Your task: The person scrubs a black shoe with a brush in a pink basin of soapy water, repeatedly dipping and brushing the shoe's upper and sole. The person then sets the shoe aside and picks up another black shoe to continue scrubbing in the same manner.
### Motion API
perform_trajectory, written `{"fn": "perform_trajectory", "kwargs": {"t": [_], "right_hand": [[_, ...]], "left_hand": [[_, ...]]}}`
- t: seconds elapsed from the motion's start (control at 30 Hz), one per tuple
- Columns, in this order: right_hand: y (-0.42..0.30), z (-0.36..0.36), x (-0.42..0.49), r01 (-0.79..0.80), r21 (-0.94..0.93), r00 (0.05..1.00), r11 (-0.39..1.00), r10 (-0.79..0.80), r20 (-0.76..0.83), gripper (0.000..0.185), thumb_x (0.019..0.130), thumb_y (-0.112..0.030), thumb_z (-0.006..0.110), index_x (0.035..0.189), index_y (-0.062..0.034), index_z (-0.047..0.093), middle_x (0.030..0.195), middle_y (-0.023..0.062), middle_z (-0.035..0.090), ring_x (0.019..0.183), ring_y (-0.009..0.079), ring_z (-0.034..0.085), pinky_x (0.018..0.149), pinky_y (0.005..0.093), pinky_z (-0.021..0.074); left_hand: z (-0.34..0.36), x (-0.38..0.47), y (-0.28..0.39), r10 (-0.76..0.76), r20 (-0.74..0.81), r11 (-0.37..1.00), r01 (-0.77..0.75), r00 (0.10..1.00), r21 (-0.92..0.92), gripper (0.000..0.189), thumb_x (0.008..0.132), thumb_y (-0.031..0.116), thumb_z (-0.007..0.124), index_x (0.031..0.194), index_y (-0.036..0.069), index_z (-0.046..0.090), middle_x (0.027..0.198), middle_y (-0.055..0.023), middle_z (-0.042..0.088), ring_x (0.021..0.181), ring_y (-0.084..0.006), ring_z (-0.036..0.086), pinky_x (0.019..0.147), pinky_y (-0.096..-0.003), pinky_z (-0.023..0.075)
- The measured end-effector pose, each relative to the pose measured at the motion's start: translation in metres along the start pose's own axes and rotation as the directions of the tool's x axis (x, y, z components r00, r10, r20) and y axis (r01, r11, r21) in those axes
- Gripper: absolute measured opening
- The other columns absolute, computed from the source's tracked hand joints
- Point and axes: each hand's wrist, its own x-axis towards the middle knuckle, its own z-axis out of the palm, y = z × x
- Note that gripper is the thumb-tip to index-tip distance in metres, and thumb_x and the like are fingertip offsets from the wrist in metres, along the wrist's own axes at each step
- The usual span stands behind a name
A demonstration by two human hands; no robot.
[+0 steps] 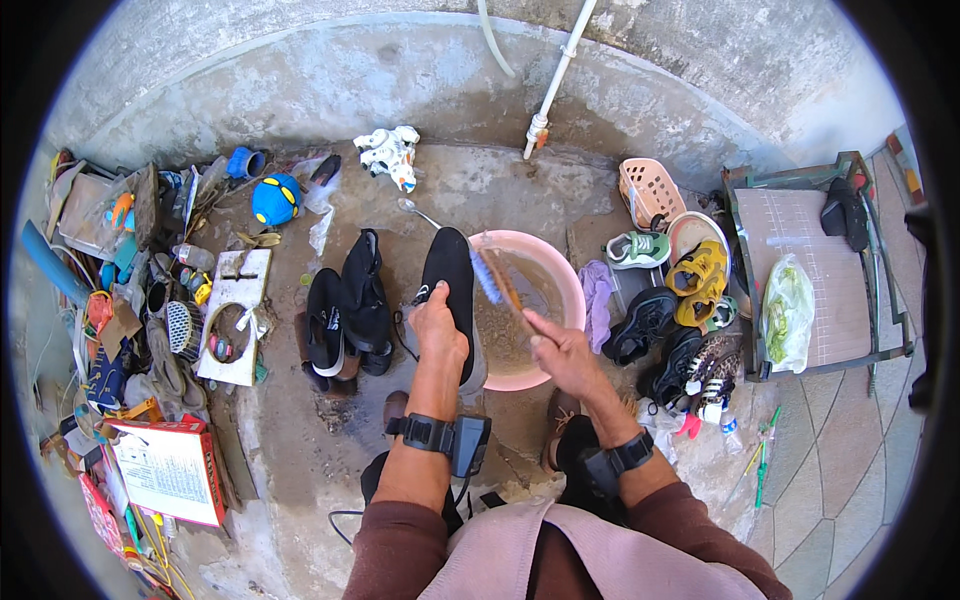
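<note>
My left hand (437,324) grips a black shoe (448,262) by its side, with the toe pointing away from me and the grey sole edge facing right. My right hand (559,351) is closed on the handle of a wooden scrub brush (501,279); its blue and white bristles face the shoe's front edge. Whether the bristles touch the shoe I cannot tell. Under the brush stands a pink plastic basin (574,289) of murky brown water. Left of the held shoe, black shoes (325,319) and a taller black shoe (365,292) stand on the wet concrete.
Several shoes (641,322), a purple cloth (596,300) and a peach plastic basket (651,193) lie right of the basin. Farther right is a metal-framed rack (817,285) bearing a bag of greens. Clutter, a white board (236,311) and a box (169,469) line the left. A wall and pipe (562,67) stand ahead.
</note>
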Motion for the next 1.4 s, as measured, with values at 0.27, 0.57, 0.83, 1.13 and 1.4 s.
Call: {"fn": "perform_trajectory", "kwargs": {"t": [0.27,0.57,0.83,1.13,1.4], "right_hand": [[0.004,0.015,0.022,0.083,-0.424,0.955,0.902,-0.194,-0.224,0.041,0.077,-0.006,0.052,0.117,-0.0008,0.052,0.072,0.0252,0.058,0.066,0.0392,0.059,0.061,0.0436,0.0459],[-0.028,0.0,0.002,0.146,-0.232,0.982,0.962,-0.17,-0.087,0.042,0.078,-0.006,0.051,0.119,0.0025,0.051,0.079,0.026,0.06,0.068,0.032,0.063,0.064,0.036,0.0477],[-0.022,-0.007,0.016,0.041,-0.422,0.984,0.906,-0.111,-0.143,0.043,0.078,-0.01,0.053,0.119,0.0009,0.05,0.079,0.0262,0.06,0.071,0.0394,0.059,0.064,0.044,0.0464],[-0.03,-0.018,0.011,-0.005,-0.292,0.987,0.956,-0.043,-0.158,0.04,0.078,-0.007,0.05,0.117,0.0055,0.051,0.072,0.0242,0.059,0.061,0.0375,0.059,0.059,0.0406,0.0463],[-0.033,-0.015,0.003,0.062,-0.277,0.981,0.959,-0.109,-0.158,0.041,0.078,-0.007,0.051,0.117,0.0035,0.052,0.072,0.0245,0.059,0.062,0.036,0.06,0.06,0.0395,0.0468]], "left_hand": [[0.013,-0.054,0.013,0.034,0.158,0.966,-0.073,0.987,0.249,0.026,0.075,0.004,0.062,0.095,-0.009,0.052,0.093,-0.0118,0.056,0.084,-0.0191,0.055,0.077,-0.0306,0.0436],[0.012,-0.04,0.014,0.103,0.192,0.94,-0.158,0.976,0.303,0.029,0.07,0.007,0.067,0.079,0.001,0.039,0.078,-0.0048,0.042,0.074,-0.0141,0.042,0.069,-0.0304,0.0362],[0.01,-0.044,0.01,0.126,0.432,0.727,-0.379,0.893,0.572,0.033,0.075,0.017,0.063,0.054,0.002,0.042,0.053,0.0005,0.037,0.051,-0.0113,0.037,0.048,-0.033,0.0318],[0.016,-0.058,0.021,0.003,0.572,0.581,-0.467,0.82,0.666,0.043,0.075,0.029,0.065,0.055,-0.002,0.044,0.053,-0.0029,0.043,0.053,-0.0106,0.04,0.048,-0.0308,0.0348],[0.005,-0.04,0.006,0.196,0.787,0.209,-0.809,0.585,0.549,0.042,0.076,0.021,0.064,0.046,-0.004,0.047,0.049,-0.0175,0.046,0.056,-0.0304,0.047,0.056,-0.0418,0.037]]}}
